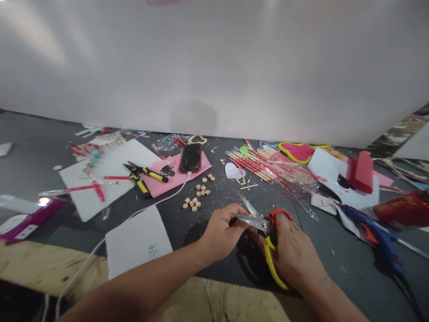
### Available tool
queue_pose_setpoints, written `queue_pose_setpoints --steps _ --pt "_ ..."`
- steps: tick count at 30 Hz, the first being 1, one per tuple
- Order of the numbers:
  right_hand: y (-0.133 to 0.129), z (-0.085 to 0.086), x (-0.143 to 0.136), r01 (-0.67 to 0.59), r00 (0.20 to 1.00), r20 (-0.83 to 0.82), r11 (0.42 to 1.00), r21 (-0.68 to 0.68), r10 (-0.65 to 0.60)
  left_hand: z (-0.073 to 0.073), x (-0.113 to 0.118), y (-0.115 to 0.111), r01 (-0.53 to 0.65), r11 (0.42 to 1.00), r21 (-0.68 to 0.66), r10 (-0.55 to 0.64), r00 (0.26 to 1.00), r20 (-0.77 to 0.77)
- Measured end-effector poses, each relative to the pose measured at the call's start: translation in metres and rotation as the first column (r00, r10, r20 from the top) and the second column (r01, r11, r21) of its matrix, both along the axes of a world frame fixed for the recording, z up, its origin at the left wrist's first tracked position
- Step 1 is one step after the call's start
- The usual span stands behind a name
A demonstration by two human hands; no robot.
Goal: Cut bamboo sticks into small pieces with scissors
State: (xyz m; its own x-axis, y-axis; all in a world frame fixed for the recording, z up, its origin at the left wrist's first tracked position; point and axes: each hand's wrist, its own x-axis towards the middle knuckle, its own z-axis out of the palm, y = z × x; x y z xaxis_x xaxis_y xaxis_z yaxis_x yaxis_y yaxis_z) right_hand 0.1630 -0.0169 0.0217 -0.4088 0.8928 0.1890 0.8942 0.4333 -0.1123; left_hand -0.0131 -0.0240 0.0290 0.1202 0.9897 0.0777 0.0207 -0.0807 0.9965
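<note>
My right hand grips scissors with one red and one yellow handle loop, their blades parted and pointing left. Close against the blades, my left hand has its fingertips pinched together; whatever they hold is too small and hidden to make out. Several little clusters of pale wooden pieces lie beyond my left hand. Farther back are short cut stick bits, a white heart-shaped cutout and a bundle of wooden sticks in red-striped wrappers.
Black-and-yellow pliers and a phone with a white cable rest on pink sheets at the back left. White sheets lie left. A blue glue gun and a red packet are right. A pale wall borders the table.
</note>
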Motion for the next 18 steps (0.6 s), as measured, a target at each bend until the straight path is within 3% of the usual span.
queue_pose_setpoints --steps 6,13,18 --pt "-0.0025 0.0035 0.0010 0.030 0.999 0.013 0.993 -0.115 -0.029 -0.0015 0.0014 0.0004 0.016 0.999 -0.029 -0.014 0.999 0.048" --pt "-0.0020 0.0046 -0.0018 0.009 0.999 -0.041 0.998 -0.066 -0.012 -0.0037 0.0008 0.0019 0.018 1.000 -0.018 -0.018 0.999 0.030" --pt "-0.0031 0.0030 -0.0005 0.017 0.999 -0.036 0.979 -0.205 -0.025 -0.0066 0.0007 0.0029 0.028 0.999 -0.037 -0.027 0.999 0.037"
